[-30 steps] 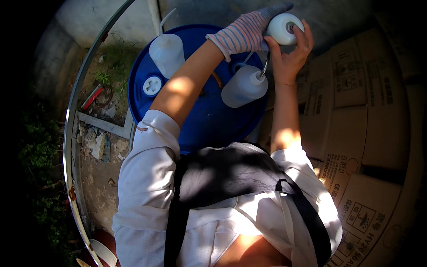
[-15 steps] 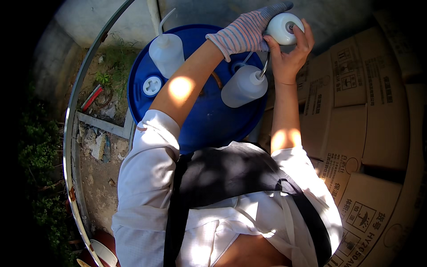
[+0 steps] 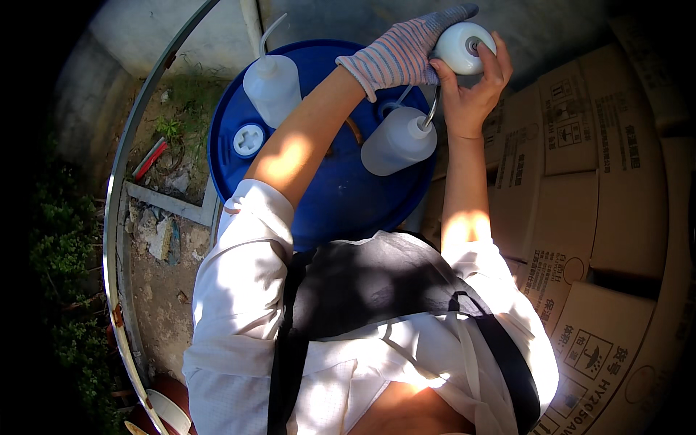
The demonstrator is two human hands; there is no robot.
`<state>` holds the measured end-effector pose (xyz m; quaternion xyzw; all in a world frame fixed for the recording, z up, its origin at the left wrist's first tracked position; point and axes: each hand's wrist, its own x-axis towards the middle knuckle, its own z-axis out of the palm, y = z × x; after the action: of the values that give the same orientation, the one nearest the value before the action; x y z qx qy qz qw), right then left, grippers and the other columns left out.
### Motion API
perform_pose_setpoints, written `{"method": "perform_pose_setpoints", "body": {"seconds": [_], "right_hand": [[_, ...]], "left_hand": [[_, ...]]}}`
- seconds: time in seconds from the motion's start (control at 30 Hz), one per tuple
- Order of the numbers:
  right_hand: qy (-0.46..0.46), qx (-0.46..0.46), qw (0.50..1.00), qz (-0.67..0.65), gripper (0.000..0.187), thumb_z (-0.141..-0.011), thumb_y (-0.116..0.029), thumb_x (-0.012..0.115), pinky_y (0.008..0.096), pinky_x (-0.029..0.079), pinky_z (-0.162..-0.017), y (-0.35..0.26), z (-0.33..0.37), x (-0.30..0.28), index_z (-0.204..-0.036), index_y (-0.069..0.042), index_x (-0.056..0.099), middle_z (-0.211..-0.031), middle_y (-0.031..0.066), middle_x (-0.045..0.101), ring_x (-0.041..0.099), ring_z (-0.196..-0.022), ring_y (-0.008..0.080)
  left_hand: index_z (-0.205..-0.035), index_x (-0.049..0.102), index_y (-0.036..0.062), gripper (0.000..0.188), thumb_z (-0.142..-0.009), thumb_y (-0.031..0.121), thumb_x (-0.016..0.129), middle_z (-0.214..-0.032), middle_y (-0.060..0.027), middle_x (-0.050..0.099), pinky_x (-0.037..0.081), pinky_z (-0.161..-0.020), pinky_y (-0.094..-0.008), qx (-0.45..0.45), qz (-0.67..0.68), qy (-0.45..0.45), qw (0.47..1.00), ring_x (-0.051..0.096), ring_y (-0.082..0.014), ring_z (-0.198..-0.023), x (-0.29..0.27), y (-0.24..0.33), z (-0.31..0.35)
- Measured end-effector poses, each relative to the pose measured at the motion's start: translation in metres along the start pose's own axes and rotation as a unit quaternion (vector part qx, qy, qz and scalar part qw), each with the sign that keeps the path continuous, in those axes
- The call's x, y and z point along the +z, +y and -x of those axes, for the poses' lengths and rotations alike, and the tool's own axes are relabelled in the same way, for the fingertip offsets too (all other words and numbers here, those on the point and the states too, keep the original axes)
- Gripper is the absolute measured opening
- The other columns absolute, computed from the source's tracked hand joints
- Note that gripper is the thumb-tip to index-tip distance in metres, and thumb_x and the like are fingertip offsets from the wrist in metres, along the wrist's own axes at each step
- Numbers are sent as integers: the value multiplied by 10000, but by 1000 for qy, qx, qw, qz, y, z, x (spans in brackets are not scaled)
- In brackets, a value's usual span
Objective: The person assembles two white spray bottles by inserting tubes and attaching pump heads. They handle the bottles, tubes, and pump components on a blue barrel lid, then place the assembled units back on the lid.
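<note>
**Drum (image 3: 348,203) before the wall (image 3: 192,36), cartons (image 3: 558,214) at right**

I see a rounded vessel (image 3: 459,52) between the left hand (image 3: 399,56) and right hand (image 3: 475,98). Atop the drum, the left wash bottle (image 3: 274,94) stands back, screw cap (image 3: 249,140) before it; the right wash bottle (image 3: 395,147) stands farther forward. Plants (image 3: 61,261) line the far left.

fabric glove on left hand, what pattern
Pink and blue-grey stripes on the fabric glove; head view.

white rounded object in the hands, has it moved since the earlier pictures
No, no visible shift: the white rounded object keeps its place up and right of the blue drum. Whether it has turned, I cannot tell.
</note>
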<state>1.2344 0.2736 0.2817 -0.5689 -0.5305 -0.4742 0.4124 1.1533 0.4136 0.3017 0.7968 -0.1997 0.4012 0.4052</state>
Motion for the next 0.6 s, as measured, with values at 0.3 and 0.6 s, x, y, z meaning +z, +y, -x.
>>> {"method": "perform_pose_setpoints", "body": {"seconds": [0.3, 0.6], "right_hand": [[-1, -6, 1000, 0, 761, -671, -344, 874, 427, 548, -848, 0, 1, 1, -1259, -168, 425, -1365, 185, 422, 523, -1156, 373], [-2, -15, 1000, 0, 741, -693, -352, 865, 430, 540, -860, 4, 3, 0, -1257, -139, 433, -1362, 192, 421, 522, -1154, 375]], "left_hand": [[-1479, 327, 14, 913, -760, 345, 780, -1370, -228, 500, 434, -1036, -359, 0, 7, 12, 1000, 538, -317, -1238, 4, -10, 2], [-1472, 324, 1, 921, -750, 354, 773, -1387, -241, 478, 422, -1053, -370, 66, -62, 30, 995, 522, -344, -1251, 9, -21, 4]]}}
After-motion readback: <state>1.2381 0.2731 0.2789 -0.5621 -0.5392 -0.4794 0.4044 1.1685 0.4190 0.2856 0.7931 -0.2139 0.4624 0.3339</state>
